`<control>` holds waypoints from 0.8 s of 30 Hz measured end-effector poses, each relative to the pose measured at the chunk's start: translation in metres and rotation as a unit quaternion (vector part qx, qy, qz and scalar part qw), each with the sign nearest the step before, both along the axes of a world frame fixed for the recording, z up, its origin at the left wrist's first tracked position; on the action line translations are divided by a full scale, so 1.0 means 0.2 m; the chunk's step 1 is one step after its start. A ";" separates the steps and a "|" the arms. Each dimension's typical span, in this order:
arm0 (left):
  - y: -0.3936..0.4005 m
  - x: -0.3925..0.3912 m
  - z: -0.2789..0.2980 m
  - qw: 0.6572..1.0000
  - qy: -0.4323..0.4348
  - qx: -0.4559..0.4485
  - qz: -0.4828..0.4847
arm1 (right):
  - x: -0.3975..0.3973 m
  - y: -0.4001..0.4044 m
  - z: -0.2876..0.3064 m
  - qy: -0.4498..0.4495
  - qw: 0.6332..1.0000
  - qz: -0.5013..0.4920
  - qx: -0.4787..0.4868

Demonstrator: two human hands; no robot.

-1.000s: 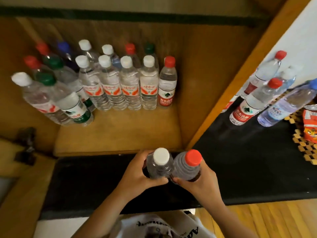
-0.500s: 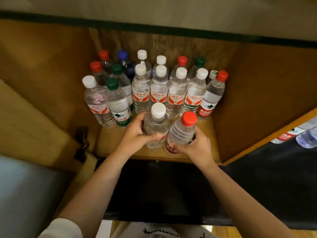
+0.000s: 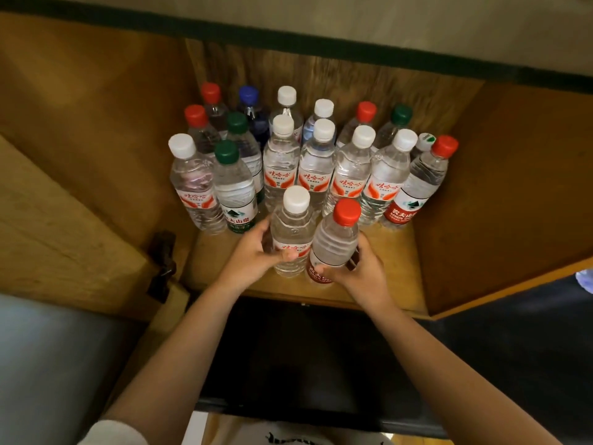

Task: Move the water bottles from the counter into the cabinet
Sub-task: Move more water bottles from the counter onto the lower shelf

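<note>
Both hands are inside the cabinet (image 3: 481,194) at once. The left hand (image 3: 253,255) has its grip wrapped round the white-cap bottle (image 3: 293,232), thumb across the label and fingers curled behind. The right hand (image 3: 359,271) has its grip clenched round the red-cap bottle (image 3: 335,242), low on the body near the red label. The two bottles stand side by side, touching or nearly so, the red-capped one leaning a little to the right, both over the front edge of the shelf (image 3: 394,264), about mid-width. Whether their bases sit flat on the wood I cannot tell. Directly behind them the stored bottles (image 3: 316,165) crowd the back of the shelf in rows: four white caps with orange-red labels across the middle, a red cap with a red label at the right end, green caps and a white cap at the left, and red, blue, white and green caps further back against the rear wall. Below the shelf's front edge runs the dark desk (image 3: 497,354), both forearms crossing it. At the desk's far right edge a sliver of another bottle (image 3: 584,279) peeks in.
</note>
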State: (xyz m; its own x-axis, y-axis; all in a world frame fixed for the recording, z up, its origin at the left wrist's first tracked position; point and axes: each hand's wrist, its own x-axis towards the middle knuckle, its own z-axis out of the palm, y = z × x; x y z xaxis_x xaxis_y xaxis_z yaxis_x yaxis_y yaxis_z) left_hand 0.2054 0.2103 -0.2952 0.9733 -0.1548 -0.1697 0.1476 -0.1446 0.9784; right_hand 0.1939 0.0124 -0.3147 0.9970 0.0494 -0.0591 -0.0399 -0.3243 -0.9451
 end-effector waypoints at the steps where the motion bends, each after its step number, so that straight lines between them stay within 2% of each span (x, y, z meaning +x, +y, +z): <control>1: -0.02 -0.04 -0.04 0.999 0.022 -0.017 0.031 | -0.01 -0.01 -0.01 0.007 1.000 0.005 0.001; 5: -0.15 -0.19 -0.19 0.973 0.076 -0.080 0.204 | -0.03 -0.04 -0.06 0.037 0.999 0.006 0.001; 9: -0.28 -0.24 -0.21 0.943 0.100 -0.122 0.292 | -0.02 0.00 -0.07 0.037 0.999 0.003 -0.028; 14: -0.33 -0.20 -0.16 0.907 0.113 -0.200 0.354 | 0.00 0.02 -0.08 0.030 0.998 -0.007 -0.058; 24: -0.23 0.05 -0.14 0.884 0.125 -0.204 0.401 | 0.23 0.17 -0.05 0.053 0.997 -0.020 -0.053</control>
State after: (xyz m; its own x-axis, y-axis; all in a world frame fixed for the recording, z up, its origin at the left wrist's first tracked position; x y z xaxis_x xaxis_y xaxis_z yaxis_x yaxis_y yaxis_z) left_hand 0.2156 0.1637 -0.3225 0.7381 0.4703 -0.4837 0.2607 0.4625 0.8474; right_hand 0.2405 0.0469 -0.3246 0.9859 -0.0031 -0.1675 -0.1535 -0.4178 -0.8955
